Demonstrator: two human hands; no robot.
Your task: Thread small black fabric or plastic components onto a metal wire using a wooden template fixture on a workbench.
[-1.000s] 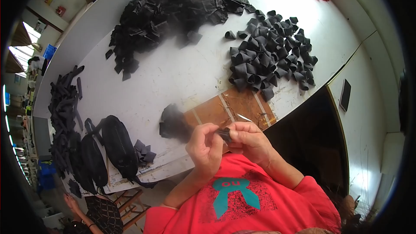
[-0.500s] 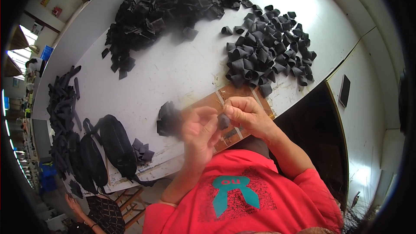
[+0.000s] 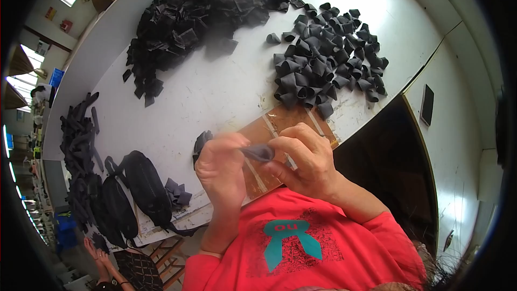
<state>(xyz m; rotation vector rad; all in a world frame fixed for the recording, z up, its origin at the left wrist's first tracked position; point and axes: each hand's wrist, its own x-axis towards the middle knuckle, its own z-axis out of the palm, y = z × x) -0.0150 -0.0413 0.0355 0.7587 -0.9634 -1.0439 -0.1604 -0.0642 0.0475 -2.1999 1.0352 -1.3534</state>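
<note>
A small dark grey fabric piece (image 3: 258, 152), curled into a loop, hangs in the air between my hands over the brown board (image 3: 280, 121). My right hand (image 3: 306, 159) pinches its open, rounded end between thumb and fingers. At the other end my left hand (image 3: 222, 164), partly blurred, has its fingertips closed on the piece. Behind the left hand, a small stack of dark fabric pieces (image 3: 202, 144) is partly hidden. Beyond the board lies a spread of similar folded, looped pieces (image 3: 318, 59).
A large heap of flat black squares (image 3: 188, 21) covers the table's far side. To the left lie dark strips (image 3: 78, 140), black pouches (image 3: 145, 186) and a small pile of folded pieces (image 3: 177, 193). A phone (image 3: 427, 105) rests at right. Another person's hands (image 3: 99, 253) show lower left.
My hands have moved apart, with the left shifting leftward. The fabric piece now shows as an open loop between them. The whole view has shifted slightly.
</note>
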